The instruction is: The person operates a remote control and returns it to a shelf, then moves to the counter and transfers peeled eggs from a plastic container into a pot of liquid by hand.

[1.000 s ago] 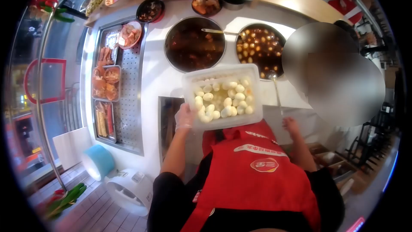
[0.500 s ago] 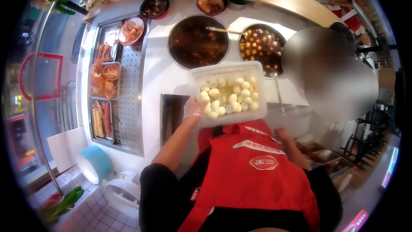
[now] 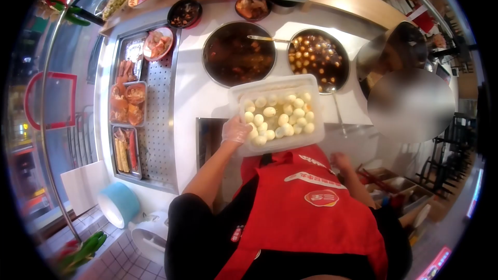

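My left hand (image 3: 237, 130), in a clear plastic glove, grips the left side of a translucent plastic tub (image 3: 317, 119). Peeled white eggs (image 3: 284, 119) lie in the tub, with some liquid around them. The tub is held over the counter's front edge, just before my red apron. My right hand (image 3: 340, 162) is low beside the apron, apart from the tub; its fingers are too blurred to read. Beyond the tub are a pot of dark broth (image 3: 238, 54) and, to its right, a pot of browned eggs in dark liquid (image 3: 318, 59).
One ladle (image 3: 267, 38) spans both pots; another ladle (image 3: 338, 111) leans out of the egg pot. Left is a perforated metal tray (image 3: 158, 103) with meat containers (image 3: 128, 103). Bowls (image 3: 185, 12) line the back. A large pan (image 3: 371, 54) is right, partly blurred out.
The view has shifted slightly. My left hand still holds the tub in nearly the same place, and my right hand stays low by the apron.
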### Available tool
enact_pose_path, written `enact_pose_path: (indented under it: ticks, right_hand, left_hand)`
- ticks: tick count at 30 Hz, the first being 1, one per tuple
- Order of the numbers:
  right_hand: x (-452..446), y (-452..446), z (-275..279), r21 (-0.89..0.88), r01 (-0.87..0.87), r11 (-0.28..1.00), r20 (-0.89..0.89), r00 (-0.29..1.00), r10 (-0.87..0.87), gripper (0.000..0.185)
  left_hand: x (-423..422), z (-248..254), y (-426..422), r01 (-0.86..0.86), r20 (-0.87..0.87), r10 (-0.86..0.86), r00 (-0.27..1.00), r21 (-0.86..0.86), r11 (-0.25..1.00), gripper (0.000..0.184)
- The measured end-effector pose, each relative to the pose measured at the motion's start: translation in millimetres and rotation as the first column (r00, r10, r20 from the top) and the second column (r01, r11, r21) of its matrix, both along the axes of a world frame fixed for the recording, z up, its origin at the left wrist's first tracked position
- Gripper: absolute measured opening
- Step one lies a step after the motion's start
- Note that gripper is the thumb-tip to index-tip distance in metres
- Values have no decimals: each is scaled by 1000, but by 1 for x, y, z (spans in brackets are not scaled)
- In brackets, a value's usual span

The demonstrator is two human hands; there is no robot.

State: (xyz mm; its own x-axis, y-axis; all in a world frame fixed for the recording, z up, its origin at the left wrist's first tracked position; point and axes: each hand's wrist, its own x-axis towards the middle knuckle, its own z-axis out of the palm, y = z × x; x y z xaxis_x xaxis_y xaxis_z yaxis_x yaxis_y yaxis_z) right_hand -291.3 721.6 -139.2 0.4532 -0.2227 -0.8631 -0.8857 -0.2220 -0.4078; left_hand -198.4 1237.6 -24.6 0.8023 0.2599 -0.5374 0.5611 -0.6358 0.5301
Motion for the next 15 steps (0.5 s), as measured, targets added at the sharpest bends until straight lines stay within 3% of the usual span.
enact_pose_path:
  ticks: [2, 5, 9, 13, 15]
  right_hand:
    - [-7, -7, -6, 11, -180, 984, 150, 973, 176, 21]
    - [27, 11, 8, -89, -64, 994, 183, 980, 79, 23]
    - [92, 67, 64, -155, -73, 985, 492, 859, 141, 30]
    - [139, 128, 94, -76, -151, 986, 508, 845, 169, 32]
    - [149, 132, 90, -72, -196, 978, 489, 848, 206, 32]
  left_hand:
    - [-5, -15, 1, -1, 5, 1, 1000, 3, 1000, 36]
    - [-7, -20, 1, 2, -28, -2, 1000, 26, 1000, 36]
    - [-10, -30, 2, -11, -2, 11, 1000, 73, 997, 43]
    - [-9, -34, 3, -44, 51, 39, 998, 88, 995, 57]
    - [-16, -32, 6, -128, 76, 131, 988, -49, 991, 74]
